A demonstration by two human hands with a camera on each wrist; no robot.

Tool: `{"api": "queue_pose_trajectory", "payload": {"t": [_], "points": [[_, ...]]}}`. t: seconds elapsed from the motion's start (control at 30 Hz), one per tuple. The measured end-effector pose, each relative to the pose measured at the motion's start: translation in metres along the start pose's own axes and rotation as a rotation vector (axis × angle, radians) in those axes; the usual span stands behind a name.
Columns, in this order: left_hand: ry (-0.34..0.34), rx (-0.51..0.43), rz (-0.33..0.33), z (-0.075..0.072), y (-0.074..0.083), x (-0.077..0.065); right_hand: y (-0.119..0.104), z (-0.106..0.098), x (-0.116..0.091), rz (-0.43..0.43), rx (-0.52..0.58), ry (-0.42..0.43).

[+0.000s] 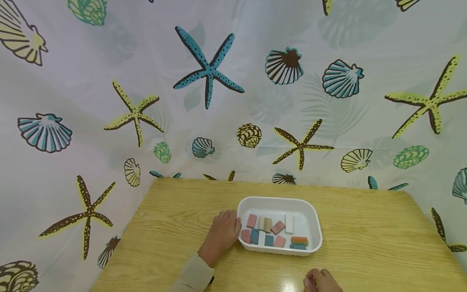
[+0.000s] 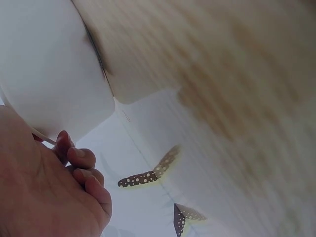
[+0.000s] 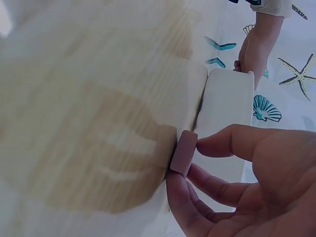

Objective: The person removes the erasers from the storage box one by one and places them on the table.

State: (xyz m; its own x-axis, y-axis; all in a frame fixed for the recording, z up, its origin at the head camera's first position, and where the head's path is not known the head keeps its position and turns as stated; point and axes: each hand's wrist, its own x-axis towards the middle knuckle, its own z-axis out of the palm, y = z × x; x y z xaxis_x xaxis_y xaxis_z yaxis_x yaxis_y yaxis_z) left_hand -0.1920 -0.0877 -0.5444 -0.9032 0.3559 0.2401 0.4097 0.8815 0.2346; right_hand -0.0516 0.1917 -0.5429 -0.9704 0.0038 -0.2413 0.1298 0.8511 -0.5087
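A white plastic tub (image 1: 279, 252) stands on the wooden table with small rectangular blocks inside. My left hand (image 1: 223, 232) holds the tub at its left rim; in the left wrist view its fingers (image 2: 81, 159) are curled beside the tub's outer wall (image 2: 54, 74). My right hand (image 1: 322, 281) is in front of the tub's near side, partly cut off by the frame's lower edge. In the right wrist view, thumb and fingertips pinch a small pink block (image 3: 183, 152), close over the tabletop. The head view hides this block.
Inside the tub lie pink blocks (image 1: 251, 221), blue blocks (image 1: 255, 235), white ones (image 1: 289, 224), a beige one (image 1: 267, 224) and an orange-green one (image 1: 299, 241). The wooden table (image 1: 372, 235) reaches to a hanging sheet (image 1: 251, 101) printed with shells and starfish.
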Motion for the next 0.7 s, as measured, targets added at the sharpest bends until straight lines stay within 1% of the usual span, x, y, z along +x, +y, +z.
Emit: {"api": "queue_pose_trajectory", "payload": {"t": [0.2,0.33,0.4,0.57,0.7], "points": [[0.004,0.004,-0.004,0.0027,-0.0008,0.0005,-0.0011,0.0007,0.0028,-0.046,-0.031,0.027],[0.002,0.004,0.0,0.0018,-0.0004,0.0006,-0.0002,0.0027,0.0027,-0.087,-0.045,0.084],[-0.002,0.002,0.0,0.0007,0.0002,0.0005,-0.0008,0.0021,0.0022,-0.088,-0.045,0.094],[-0.009,-0.006,-0.005,-0.0017,0.0011,0.0007,-0.0041,-0.0006,0.003,-0.06,-0.039,0.058],[-0.008,-0.013,-0.007,-0.0022,0.0011,0.0009,-0.0047,-0.001,0.0043,-0.085,-0.015,0.086]]}}
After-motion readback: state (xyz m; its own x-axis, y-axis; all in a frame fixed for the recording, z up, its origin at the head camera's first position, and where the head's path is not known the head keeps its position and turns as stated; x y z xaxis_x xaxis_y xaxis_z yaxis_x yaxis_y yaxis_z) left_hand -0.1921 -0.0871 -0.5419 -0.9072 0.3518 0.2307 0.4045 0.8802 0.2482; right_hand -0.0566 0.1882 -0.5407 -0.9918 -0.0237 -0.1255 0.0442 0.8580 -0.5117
